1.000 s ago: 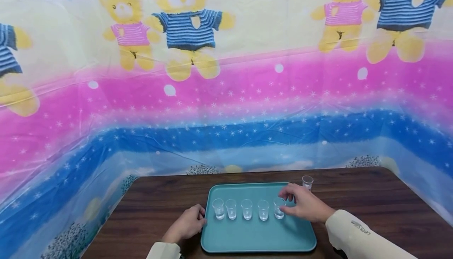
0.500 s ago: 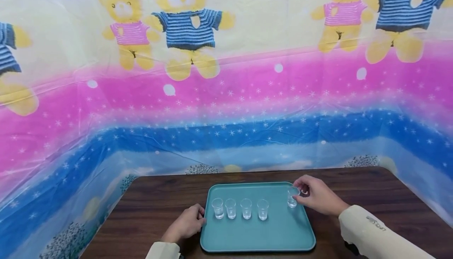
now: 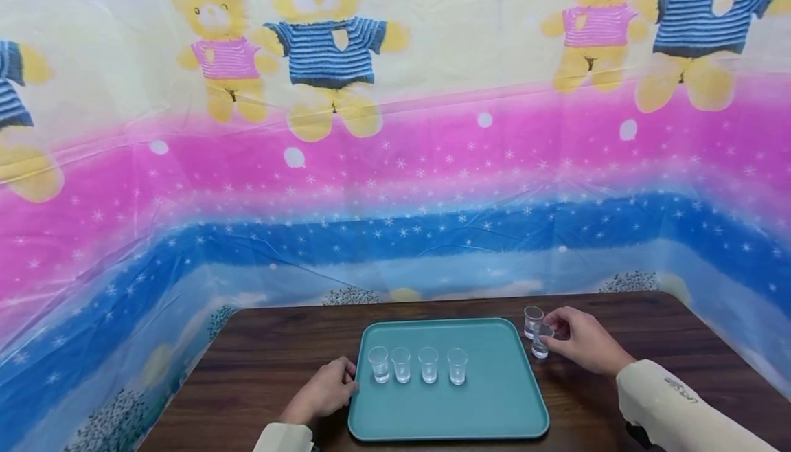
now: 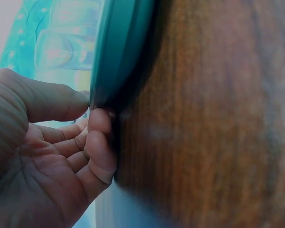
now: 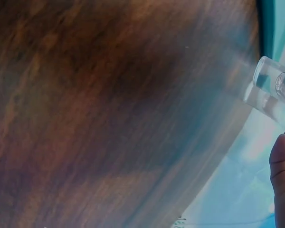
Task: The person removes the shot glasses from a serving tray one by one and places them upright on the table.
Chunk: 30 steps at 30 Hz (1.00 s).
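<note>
My right hand [image 3: 587,341] pinches a small clear shot glass [image 3: 540,349] by its upper part, just off the right edge of the teal tray [image 3: 463,414]. Right behind it, a second shot glass [image 3: 531,320] stands on the table; the two overlap in the head view. In the right wrist view the pinched glass [image 5: 275,81] shows, while that hand is mostly cut off. A row of several shot glasses [image 3: 429,365] stands upright on the tray. My left hand [image 3: 327,387] grips the tray's left rim, thumb and fingertips meeting at the edge [image 4: 121,52] in the left wrist view.
The tray lies on a dark brown wooden table [image 3: 284,332]. Close behind and at the sides hangs a printed cloth [image 3: 432,163] with bears and snowflakes.
My right hand has taken the rightmost shot glass of the row off the tray and carried it right, beside the glass on the table. The left hand stays at the tray's rim.
</note>
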### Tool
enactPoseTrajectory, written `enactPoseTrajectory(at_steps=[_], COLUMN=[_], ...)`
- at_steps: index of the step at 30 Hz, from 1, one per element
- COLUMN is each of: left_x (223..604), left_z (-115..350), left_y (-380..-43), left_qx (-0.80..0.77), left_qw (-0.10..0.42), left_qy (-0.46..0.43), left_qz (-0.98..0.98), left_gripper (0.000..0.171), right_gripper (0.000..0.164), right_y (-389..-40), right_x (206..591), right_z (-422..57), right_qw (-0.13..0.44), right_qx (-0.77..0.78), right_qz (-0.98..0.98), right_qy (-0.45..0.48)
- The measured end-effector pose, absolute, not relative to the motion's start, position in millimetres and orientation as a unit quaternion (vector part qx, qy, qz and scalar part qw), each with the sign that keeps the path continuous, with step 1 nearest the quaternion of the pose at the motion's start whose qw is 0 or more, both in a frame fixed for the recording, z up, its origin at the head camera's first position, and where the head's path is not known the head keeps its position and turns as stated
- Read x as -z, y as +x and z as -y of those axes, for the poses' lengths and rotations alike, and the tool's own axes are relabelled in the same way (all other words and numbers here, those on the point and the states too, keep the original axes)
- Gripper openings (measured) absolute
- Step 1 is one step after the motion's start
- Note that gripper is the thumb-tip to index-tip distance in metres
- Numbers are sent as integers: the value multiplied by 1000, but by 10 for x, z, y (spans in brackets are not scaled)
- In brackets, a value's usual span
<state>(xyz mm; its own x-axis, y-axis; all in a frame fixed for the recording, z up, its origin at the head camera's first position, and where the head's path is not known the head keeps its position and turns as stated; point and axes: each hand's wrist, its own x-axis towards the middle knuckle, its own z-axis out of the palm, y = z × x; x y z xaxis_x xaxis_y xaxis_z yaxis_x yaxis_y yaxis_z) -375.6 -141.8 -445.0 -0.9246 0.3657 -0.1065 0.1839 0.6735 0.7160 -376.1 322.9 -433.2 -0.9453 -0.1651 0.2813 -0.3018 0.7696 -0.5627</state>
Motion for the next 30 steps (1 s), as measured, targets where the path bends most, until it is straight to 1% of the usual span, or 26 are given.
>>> enactPoseTrajectory(at_steps=[4, 13, 20, 22, 30], left_x=[4464, 4476, 4485, 4491, 4520], left_z=[1415, 1415, 1419, 1422, 1411], left_y=[-3765, -3774, -3770, -3772, -3789], left_qx=[-377, -376, -378, -378, -377], left_qw=[124, 120, 115, 114, 108], left_qy=[152, 151, 153, 152, 152], left_qz=[-905, -906, -906, -906, -907], left_gripper=[12, 11, 10, 10, 11], right_gripper=[31, 28, 32, 32, 27], right_y=[-3755, -3786, -3788, -3785, -3737], right_x=[4344, 4404, 4338, 4301, 4216], right_z=[-3226, -3232, -3152, -3083, -2693], right_qw=[111, 147, 190, 191, 154], right_qx=[-312, -297, -290, -294, -306], right_qz=[936, 936, 929, 925, 915], right_qy=[116, 117, 132, 145, 213])
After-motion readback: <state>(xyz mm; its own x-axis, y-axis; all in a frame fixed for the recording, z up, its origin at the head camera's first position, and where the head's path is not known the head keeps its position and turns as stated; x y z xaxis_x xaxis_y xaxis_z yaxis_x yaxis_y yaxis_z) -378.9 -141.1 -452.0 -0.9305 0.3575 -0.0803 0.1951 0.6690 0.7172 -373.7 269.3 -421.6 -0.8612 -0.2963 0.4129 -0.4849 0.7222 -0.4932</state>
